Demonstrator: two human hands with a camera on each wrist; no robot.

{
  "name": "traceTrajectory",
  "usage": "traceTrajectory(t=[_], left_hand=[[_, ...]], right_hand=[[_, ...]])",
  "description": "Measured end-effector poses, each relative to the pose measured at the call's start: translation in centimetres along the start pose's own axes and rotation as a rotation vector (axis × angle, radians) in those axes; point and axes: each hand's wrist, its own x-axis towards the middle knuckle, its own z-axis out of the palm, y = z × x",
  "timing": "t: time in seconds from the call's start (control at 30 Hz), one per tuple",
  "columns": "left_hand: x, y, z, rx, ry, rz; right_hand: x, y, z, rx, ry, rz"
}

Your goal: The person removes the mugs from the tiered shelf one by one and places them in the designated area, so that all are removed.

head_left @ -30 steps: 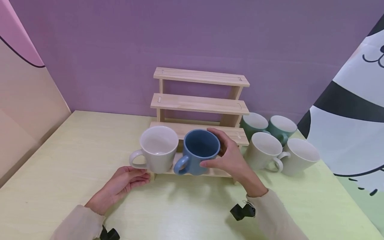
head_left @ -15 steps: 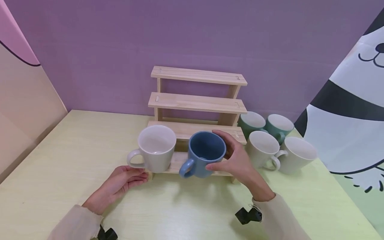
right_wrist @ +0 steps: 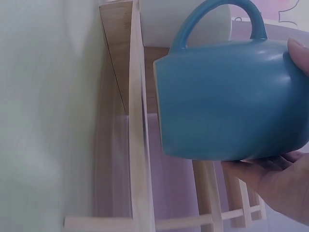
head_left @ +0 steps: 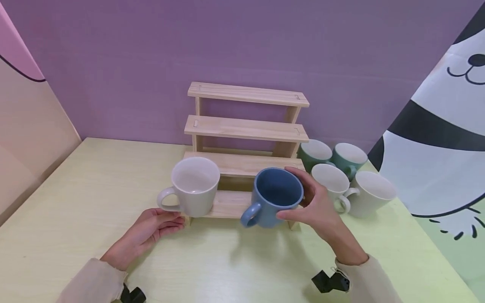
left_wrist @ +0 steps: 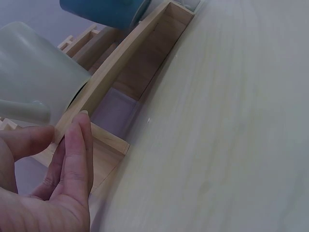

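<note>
A wooden tiered shelf (head_left: 248, 127) stands on the table, and a white mug (head_left: 195, 189) sits upright at the left end of its lowest step. At that same end my left hand (head_left: 149, 231) pinches the step's corner, thumb above and fingers below, as the left wrist view shows. My right hand (head_left: 314, 206) grips a blue mug (head_left: 275, 200) round its right side, thumb in front. The mug's handle points left, and the mug overlaps the right part of the lowest step. In the right wrist view the blue mug (right_wrist: 227, 101) is close to the step's front edge.
Two green mugs (head_left: 349, 156) and two white mugs (head_left: 373, 191) stand grouped on the table right of the shelf. A purple wall (head_left: 242, 46) rises behind the shelf. The pale table (head_left: 212, 261) extends in front.
My right hand has carried the blue mug to the right, away from the white mug, and slightly nearer to me. My left hand keeps its place at the shelf corner.
</note>
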Motion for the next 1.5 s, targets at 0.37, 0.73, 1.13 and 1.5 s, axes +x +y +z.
traceTrajectory(t=[0.37, 0.73, 1.13, 1.5], left_hand=[[0.0, -0.1, -0.1, 0.009, -0.001, 0.0], [0.0, -0.1, -0.2, -0.001, -0.015, 0.013], [0.0, 0.0, 0.1, -0.005, -0.019, 0.005], [-0.1, 0.1, 0.0, 0.002, -0.017, -0.002]], right_hand=[[-2.1, -0.2, -2.0, -0.06, 0.068, 0.033], [-3.9, 0.2, -4.2, -0.075, 0.117, 0.06], [-5.9, 0.8, -6.3, -0.156, 0.175, 0.111], [-7.7, 1.9, -8.4, -0.148, 0.223, 0.176]])
